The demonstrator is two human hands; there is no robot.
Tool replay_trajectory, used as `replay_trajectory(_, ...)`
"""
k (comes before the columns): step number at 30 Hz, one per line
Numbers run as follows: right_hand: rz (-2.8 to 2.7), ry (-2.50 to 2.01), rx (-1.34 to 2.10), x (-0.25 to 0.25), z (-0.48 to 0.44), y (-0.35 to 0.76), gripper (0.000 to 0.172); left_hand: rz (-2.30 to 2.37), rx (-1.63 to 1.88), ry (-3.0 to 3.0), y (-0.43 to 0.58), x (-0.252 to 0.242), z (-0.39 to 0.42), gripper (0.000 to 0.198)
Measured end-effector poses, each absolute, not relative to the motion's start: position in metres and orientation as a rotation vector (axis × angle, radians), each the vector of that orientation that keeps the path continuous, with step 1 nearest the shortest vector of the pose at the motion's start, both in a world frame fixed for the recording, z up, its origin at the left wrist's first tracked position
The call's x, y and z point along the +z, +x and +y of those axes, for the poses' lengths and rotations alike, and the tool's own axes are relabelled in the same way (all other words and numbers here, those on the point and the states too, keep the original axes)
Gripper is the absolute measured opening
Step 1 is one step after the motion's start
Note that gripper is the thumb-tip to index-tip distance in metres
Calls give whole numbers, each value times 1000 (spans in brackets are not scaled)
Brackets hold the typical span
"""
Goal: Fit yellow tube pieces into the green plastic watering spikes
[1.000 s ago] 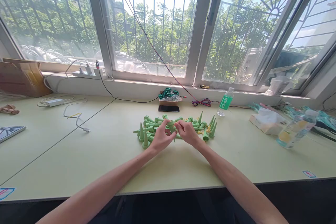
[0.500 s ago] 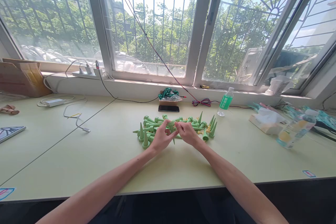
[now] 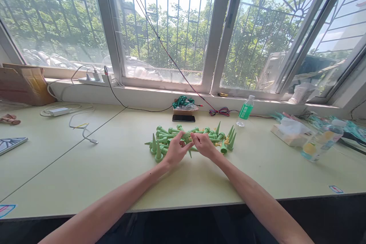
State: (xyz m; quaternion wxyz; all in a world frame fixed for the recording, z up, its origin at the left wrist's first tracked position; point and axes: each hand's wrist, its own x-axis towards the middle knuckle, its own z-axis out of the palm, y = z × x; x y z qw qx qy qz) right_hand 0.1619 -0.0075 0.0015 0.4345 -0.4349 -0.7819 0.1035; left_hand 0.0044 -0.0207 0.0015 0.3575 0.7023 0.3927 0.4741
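Note:
A pile of green plastic cone spikes (image 3: pixel 164 136) with small yellow bits lies on the pale table (image 3: pixel 114 167) in front of me. Both hands meet over the pile's front edge. My left hand (image 3: pixel 175 149) pinches one green spike (image 3: pixel 187 140) between thumb and fingers, its tip pointing down. My right hand (image 3: pixel 203 144) is closed on the same spike's upper end, its fingertips touching those of the left hand. Several spikes stand upright at the pile's left and right ends.
Behind the pile lie a black phone (image 3: pixel 183 118) and a green bundle (image 3: pixel 183 102). A green-labelled bottle (image 3: pixel 245 110) stands at the right, with a tissue pack (image 3: pixel 288 131) and a lying bottle (image 3: pixel 320 141) further right. At the left are cables with a charger (image 3: pixel 58 111) and a cardboard box (image 3: pixel 24 84).
Almost nothing has moved. Both hands stay at the same spot on the spike, with only slight finger shifts.

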Motion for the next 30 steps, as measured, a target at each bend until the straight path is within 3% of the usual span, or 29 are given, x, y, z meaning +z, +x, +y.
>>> replay_trajectory(30, -1861, -1076, 430, 4, -10, 162, 60, 1000, 1293, 1790, 8, 2, -23, 33)
